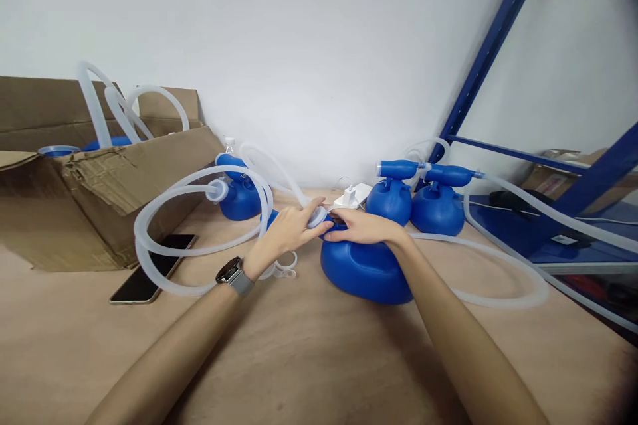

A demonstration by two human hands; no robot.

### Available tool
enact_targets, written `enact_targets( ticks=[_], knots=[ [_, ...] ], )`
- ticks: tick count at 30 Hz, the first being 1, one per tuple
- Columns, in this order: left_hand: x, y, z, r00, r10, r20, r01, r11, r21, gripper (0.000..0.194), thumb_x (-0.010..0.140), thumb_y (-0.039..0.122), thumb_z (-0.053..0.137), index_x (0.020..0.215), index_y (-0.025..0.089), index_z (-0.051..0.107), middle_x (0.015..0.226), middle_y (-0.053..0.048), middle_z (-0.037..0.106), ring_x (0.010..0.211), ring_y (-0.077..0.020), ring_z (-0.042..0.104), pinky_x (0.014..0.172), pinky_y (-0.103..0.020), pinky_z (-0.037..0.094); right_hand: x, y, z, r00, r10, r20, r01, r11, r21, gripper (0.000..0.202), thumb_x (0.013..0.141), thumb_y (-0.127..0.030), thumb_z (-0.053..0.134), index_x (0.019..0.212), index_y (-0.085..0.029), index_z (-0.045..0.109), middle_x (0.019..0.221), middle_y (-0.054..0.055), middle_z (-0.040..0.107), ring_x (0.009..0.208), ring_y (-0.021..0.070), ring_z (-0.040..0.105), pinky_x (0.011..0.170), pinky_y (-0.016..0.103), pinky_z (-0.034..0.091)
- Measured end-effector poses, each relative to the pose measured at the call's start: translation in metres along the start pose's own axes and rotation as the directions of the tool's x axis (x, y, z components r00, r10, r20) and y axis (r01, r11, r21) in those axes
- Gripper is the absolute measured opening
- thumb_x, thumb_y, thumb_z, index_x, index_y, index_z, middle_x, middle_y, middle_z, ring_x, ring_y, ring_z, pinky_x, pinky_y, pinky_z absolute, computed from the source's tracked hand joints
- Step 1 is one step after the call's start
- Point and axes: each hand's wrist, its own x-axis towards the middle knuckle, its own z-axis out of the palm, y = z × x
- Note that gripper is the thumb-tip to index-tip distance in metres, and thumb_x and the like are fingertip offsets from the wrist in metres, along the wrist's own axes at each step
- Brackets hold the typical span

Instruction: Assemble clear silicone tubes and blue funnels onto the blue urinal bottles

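Note:
A blue plastic bottle (366,272) lies on the wooden table in front of me, its neck pointing up and left. My left hand (294,226), with a watch on the wrist, grips a translucent cap (318,216) joined to a clear hose, close to the bottle's neck. Wrapped over the neck is my right hand (356,226), fingers bent round it. The fingertips of both hands nearly meet, and they partly hide the bottle's mouth. A loose clear ring with a tab (286,265) lies just below my left hand.
An open cardboard box (149,176) with hoses stands at the left, a phone (149,275) beside it. Another blue bottle (240,199) is behind the coiled hose (144,239). Two more blue bottles (389,202) (437,210) stand right, near a blue shelf frame (491,46) and a white plug (350,194).

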Motion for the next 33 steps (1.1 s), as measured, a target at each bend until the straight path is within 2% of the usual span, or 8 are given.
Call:
enact_targets(
  ticks=[3, 6, 9, 12, 15, 18, 24, 33],
  knots=[
    [-0.004, -0.010, 0.004, 0.998, 0.055, -0.001, -0.055, 0.998, 0.015, 0.062, 0.101, 0.060, 0.044, 0.150, 0.020, 0.046, 0.079, -0.005, 0.074, 0.071, -0.0271, 0.073, 0.067, -0.031, 0.049, -0.003, 0.006, -0.004, 0.999, 0.031, -0.034, -0.023, 0.979, 0.201, 0.049, 0.095, -0.047, 0.060, 0.136, -0.020, 0.064, 0.134, 0.009, 0.068, 0.125, 0.0281, 0.063, 0.108, 0.040, 0.048],
    [-0.009, -0.026, 0.010, 0.990, 0.141, -0.024, -0.139, 0.989, 0.040, 0.073, 0.100, 0.059, 0.048, 0.156, 0.015, 0.036, 0.087, -0.007, 0.075, 0.074, -0.0267, 0.073, 0.069, -0.032, 0.051, -0.004, 0.007, -0.006, 0.996, 0.058, -0.068, -0.039, 0.967, 0.253, 0.050, 0.100, -0.053, 0.051, 0.135, -0.022, 0.066, 0.139, 0.007, 0.067, 0.131, 0.0286, 0.058, 0.115, 0.042, 0.043],
    [-0.014, -0.045, 0.015, 0.965, 0.257, -0.054, -0.246, 0.957, 0.153, 0.072, 0.099, 0.058, 0.049, 0.155, 0.013, 0.038, 0.100, -0.012, 0.075, 0.078, -0.0268, 0.074, 0.066, -0.033, 0.053, -0.003, 0.005, -0.005, 0.997, 0.052, -0.057, -0.037, 0.973, 0.230, 0.053, 0.101, -0.055, 0.049, 0.138, -0.020, 0.064, 0.142, 0.008, 0.064, 0.132, 0.0281, 0.058, 0.117, 0.042, 0.040],
    [-0.017, -0.059, 0.015, 0.931, 0.358, -0.071, -0.325, 0.902, 0.283, 0.055, 0.102, 0.041, 0.047, 0.151, 0.017, 0.044, 0.109, -0.013, 0.073, 0.082, -0.0243, 0.074, 0.062, -0.030, 0.052, -0.001, 0.002, -0.002, 1.000, 0.003, -0.019, 0.001, 0.979, 0.205, 0.057, 0.098, -0.057, 0.055, 0.142, -0.021, 0.060, 0.138, 0.008, 0.067, 0.127, 0.0274, 0.062, 0.112, 0.039, 0.044],
    [-0.016, -0.063, 0.014, 0.902, 0.412, -0.125, -0.348, 0.868, 0.354, 0.050, 0.099, 0.024, 0.047, 0.149, 0.025, 0.047, 0.116, -0.011, 0.073, 0.085, -0.0210, 0.074, 0.061, -0.027, 0.051, 0.000, -0.002, 0.001, 1.000, -0.027, -0.013, 0.028, 0.993, 0.117, 0.059, 0.093, -0.056, 0.064, 0.141, -0.022, 0.060, 0.126, 0.007, 0.073, 0.112, 0.0278, 0.068, 0.101, 0.038, 0.051],
    [-0.014, -0.058, 0.011, 0.883, 0.450, -0.133, -0.389, 0.860, 0.330, 0.055, 0.097, 0.023, 0.049, 0.151, 0.025, 0.044, 0.120, -0.012, 0.073, 0.086, -0.0211, 0.074, 0.062, -0.027, 0.053, 0.001, -0.007, 0.004, 0.999, -0.005, -0.054, 0.004, 0.999, -0.033, 0.055, 0.088, -0.056, 0.069, 0.129, -0.019, 0.066, 0.117, 0.010, 0.075, 0.103, 0.0291, 0.069, 0.093, 0.038, 0.052],
    [-0.013, -0.041, 0.010, 0.905, 0.418, -0.076, -0.389, 0.888, 0.246, 0.066, 0.090, 0.023, 0.048, 0.155, 0.015, 0.038, 0.114, -0.014, 0.075, 0.084, -0.0255, 0.074, 0.062, -0.032, 0.055, 0.002, -0.011, 0.005, 0.996, -0.037, -0.084, 0.027, 0.992, -0.122, 0.056, 0.093, -0.055, 0.065, 0.132, -0.016, 0.061, 0.130, 0.015, 0.069, 0.117, 0.0311, 0.064, 0.102, 0.041, 0.046],
    [-0.010, -0.027, 0.007, 0.965, 0.260, -0.031, -0.256, 0.960, 0.113, 0.070, 0.084, 0.020, 0.048, 0.154, 0.014, 0.044, 0.085, -0.009, 0.075, 0.068, -0.0252, 0.069, 0.064, -0.034, 0.053, 0.004, -0.008, 0.009, 0.990, -0.029, -0.137, -0.013, 0.957, -0.291, 0.047, 0.094, -0.062, 0.060, 0.108, -0.017, 0.066, 0.107, 0.013, 0.074, 0.098, 0.0308, 0.070, 0.087, 0.036, 0.049]
  ],
)
